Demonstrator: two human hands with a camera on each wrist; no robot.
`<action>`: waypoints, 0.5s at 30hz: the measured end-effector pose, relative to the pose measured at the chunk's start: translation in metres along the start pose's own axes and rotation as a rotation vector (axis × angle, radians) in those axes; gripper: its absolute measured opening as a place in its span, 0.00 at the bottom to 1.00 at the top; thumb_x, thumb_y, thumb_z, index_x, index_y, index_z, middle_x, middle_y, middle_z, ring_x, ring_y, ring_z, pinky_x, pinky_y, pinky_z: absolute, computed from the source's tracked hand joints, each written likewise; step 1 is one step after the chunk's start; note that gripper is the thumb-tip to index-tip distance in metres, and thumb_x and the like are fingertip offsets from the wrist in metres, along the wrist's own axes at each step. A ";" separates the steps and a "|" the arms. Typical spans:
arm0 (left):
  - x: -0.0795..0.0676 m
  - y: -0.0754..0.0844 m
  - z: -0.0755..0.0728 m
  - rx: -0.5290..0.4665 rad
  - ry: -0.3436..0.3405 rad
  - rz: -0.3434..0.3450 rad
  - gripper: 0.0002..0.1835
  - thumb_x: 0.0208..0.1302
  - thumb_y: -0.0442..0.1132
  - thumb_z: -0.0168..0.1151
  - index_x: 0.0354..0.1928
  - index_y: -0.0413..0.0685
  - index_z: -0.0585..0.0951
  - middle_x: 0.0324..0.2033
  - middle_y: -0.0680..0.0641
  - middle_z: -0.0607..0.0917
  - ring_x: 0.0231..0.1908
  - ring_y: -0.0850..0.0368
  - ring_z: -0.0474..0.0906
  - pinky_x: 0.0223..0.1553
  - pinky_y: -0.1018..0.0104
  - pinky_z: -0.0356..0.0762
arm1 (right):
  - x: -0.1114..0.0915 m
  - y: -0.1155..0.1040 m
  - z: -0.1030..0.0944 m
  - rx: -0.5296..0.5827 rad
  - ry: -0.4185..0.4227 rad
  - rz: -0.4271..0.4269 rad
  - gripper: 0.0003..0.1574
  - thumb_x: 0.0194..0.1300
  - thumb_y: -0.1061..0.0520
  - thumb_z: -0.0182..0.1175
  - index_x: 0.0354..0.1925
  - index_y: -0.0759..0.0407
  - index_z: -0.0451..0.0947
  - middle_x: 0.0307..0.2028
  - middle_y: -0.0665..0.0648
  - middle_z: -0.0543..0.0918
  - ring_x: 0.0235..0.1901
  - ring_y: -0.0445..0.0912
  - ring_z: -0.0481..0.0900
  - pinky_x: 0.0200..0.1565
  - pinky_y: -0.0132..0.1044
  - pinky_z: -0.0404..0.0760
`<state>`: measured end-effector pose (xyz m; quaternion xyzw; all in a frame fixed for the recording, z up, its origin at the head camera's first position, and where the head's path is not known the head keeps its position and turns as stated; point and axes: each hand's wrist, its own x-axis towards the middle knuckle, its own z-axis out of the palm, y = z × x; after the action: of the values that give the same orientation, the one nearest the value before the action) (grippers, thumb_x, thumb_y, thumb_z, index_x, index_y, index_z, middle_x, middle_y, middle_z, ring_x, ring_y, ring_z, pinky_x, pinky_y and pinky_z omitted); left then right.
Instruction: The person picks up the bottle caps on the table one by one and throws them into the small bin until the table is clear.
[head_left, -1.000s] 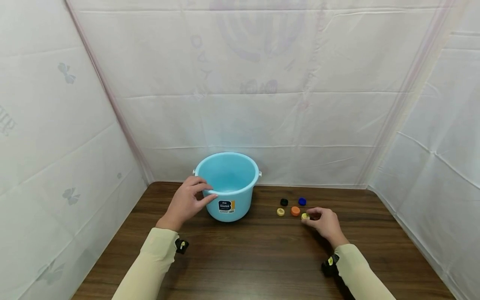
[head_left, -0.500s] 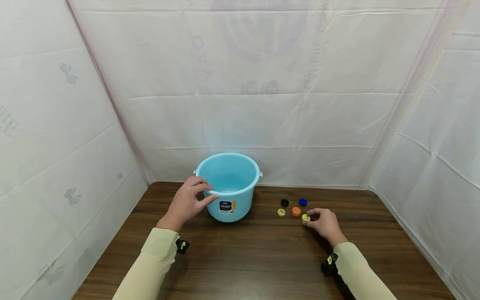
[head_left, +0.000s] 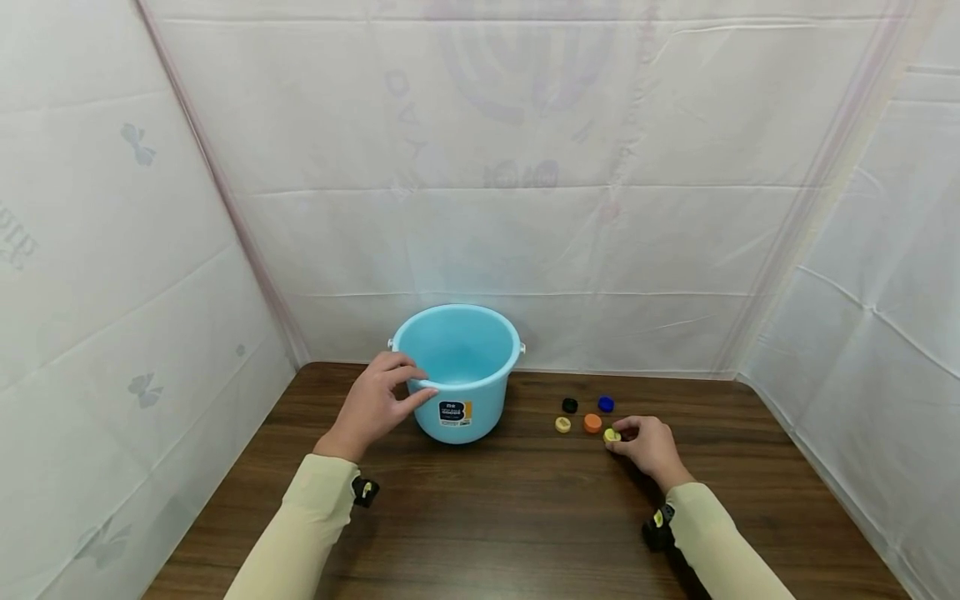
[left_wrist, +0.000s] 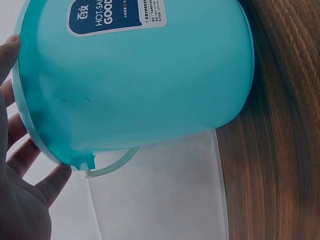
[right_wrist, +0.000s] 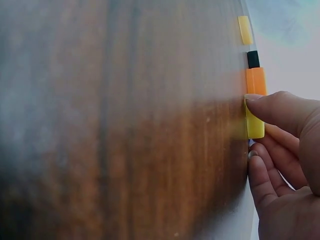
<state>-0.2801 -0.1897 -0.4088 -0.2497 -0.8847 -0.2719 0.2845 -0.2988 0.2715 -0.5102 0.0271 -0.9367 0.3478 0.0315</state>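
Observation:
A light blue plastic bucket (head_left: 487, 400) stands upright on the table. My left hand (head_left: 371, 408) grips its near left rim, thumb outside and fingers over the edge; the left wrist view shows the fingertips along the rim (left_wrist: 24, 107). To the right, my right hand (head_left: 651, 450) pinches a yellow bottle cap (head_left: 612, 436) at table level. In the right wrist view the thumb (right_wrist: 275, 107) lies against the yellow cap (right_wrist: 255, 125), with the other fingers curled on its far side. Just left of it sits an orange cap (head_left: 592, 423).
A blue cap (head_left: 605, 404), a black cap (head_left: 569, 406) and a pale yellow cap (head_left: 562, 425) lie near the orange one. White sheeting (head_left: 637, 250) walls in the dark wooden table (head_left: 495, 517) at the back and sides. The bucket's handle (left_wrist: 117, 165) hangs behind it.

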 end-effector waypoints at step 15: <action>0.000 0.001 0.000 -0.001 0.005 0.006 0.12 0.56 0.49 0.79 0.37 0.52 0.89 0.41 0.52 0.83 0.47 0.56 0.74 0.43 0.55 0.83 | -0.001 -0.002 0.001 0.005 0.014 0.007 0.16 0.60 0.57 0.75 0.45 0.62 0.87 0.42 0.59 0.88 0.41 0.52 0.85 0.45 0.50 0.85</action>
<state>-0.2801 -0.1891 -0.4085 -0.2517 -0.8831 -0.2723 0.2875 -0.2979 0.2697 -0.5099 0.0215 -0.9357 0.3502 0.0367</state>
